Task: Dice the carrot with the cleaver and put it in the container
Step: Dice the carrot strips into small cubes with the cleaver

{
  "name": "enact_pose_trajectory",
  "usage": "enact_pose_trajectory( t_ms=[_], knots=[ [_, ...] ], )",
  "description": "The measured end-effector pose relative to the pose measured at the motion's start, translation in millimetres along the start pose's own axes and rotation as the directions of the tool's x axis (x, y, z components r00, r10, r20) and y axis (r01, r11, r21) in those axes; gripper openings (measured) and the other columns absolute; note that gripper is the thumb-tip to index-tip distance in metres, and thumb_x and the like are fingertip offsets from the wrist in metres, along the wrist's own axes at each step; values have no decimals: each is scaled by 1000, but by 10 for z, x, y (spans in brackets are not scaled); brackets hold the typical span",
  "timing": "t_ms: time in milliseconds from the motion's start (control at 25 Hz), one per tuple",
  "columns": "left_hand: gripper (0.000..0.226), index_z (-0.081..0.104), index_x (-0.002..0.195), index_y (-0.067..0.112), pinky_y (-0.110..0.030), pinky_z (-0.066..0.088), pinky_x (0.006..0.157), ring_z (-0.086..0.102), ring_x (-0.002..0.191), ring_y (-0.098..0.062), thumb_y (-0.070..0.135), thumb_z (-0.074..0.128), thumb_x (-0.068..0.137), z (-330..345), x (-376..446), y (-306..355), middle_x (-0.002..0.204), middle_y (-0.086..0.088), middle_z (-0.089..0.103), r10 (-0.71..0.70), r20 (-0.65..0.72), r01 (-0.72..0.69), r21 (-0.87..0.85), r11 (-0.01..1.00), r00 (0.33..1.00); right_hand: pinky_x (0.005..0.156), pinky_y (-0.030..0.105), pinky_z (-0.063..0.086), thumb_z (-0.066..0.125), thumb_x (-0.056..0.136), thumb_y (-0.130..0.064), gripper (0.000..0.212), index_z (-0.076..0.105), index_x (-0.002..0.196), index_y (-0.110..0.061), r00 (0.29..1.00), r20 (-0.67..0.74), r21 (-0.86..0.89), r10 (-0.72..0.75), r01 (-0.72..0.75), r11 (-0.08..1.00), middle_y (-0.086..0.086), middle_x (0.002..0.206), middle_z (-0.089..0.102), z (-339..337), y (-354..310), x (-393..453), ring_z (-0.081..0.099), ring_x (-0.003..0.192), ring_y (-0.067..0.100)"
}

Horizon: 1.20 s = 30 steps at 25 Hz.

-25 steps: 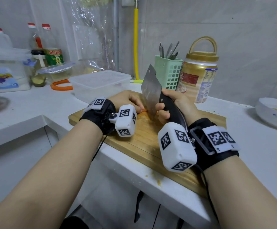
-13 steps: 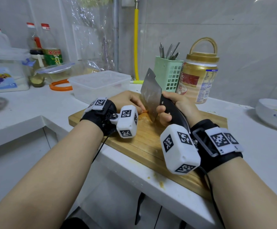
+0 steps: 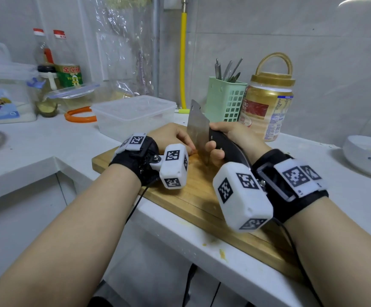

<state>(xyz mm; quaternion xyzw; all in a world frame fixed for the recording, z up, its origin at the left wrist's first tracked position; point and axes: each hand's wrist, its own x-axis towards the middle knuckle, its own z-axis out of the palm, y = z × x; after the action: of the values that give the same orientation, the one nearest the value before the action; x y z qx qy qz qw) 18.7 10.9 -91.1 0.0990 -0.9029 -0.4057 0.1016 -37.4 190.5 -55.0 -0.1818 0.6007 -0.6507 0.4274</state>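
Carrot [image 3: 194, 152] under left hand's [image 3: 173, 135] curled fingers, cleaver [image 3: 198, 129] gripped by right hand [image 3: 231, 138] just beside

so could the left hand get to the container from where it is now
Probably yes: the container sits just behind the board, beyond the left hand, with nothing between them. That hand is busy holding down the carrot, though.
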Motion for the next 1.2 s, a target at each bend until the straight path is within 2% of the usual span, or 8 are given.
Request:
enact_pose_trajectory(
  t_ms=[120,200,280,400,640,760,920,1200],
  knots=[
    [9,74,65,26,-44,51,93,63,82,-15,18,79,67,0,20,-26,86,-8,71,5,0,-5,-24,1000,1000,31,13,33,46,99,-23,30,46,125,-8,999,-36,-67,-18,15,998,9,61,42,75,-82,90,41,26,14],
    [5,74,62,29,-45,52,92,63,80,-15,25,75,60,14,33,-45,83,-6,70,15,-7,-15,-26,1000,1000,32,14,33,50,98,-24,22,48,113,-7,998,-55,-102,-31,25,994,10,61,44,73,-43,138,40,26,16],
    [5,74,63,29,-45,52,92,64,83,-17,25,75,61,26,40,-55,88,-10,71,14,-17,-15,-34,999,1000,31,15,33,53,97,-25,20,45,100,-7,997,-68,-105,-38,31,994,10,61,45,51,19,154,39,27,17],
    [9,75,69,23,-42,52,91,65,82,-15,15,79,72,15,58,-72,89,-6,72,26,-30,-27,-28,999,999,31,17,34,55,96,-24,23,48,108,-5,995,-80,-34,-64,61,998,12,62,45,16,61,175,38,28,17],
    [12,74,75,14,-23,50,78,62,74,-3,4,74,80,14,56,-36,71,12,70,35,-16,-35,-45,998,999,32,16,34,51,96,-26,22,44,109,-10,998,-44,97,-41,46,994,9,61,44,-39,99,173,39,30,15],
    [2,74,83,7,-15,48,67,59,63,6,6,74,81,17,67,-25,63,19,68,14,-17,-14,-13,1000,1000,34,13,34,43,99,-26,18,43,97,-9,1000,-4,187,-28,29,982,7,58,42,-62,98,108,38,30,14],
    [7,72,88,1,-9,45,59,57,56,9,4,74,81,11,54,-6,57,20,65,14,-26,-14,-8,1000,1000,36,11,31,40,99,-28,25,43,82,-10,998,47,233,-36,24,972,4,56,41,-66,91,36,36,30,13],
    [6,74,80,10,-32,51,82,61,79,-10,4,73,81,0,93,-76,78,4,69,4,-38,-5,-29,1000,999,34,12,33,46,98,-28,22,41,106,-8,998,45,222,-48,37,974,7,58,42,-18,110,32,40,29,14]
  ],
)
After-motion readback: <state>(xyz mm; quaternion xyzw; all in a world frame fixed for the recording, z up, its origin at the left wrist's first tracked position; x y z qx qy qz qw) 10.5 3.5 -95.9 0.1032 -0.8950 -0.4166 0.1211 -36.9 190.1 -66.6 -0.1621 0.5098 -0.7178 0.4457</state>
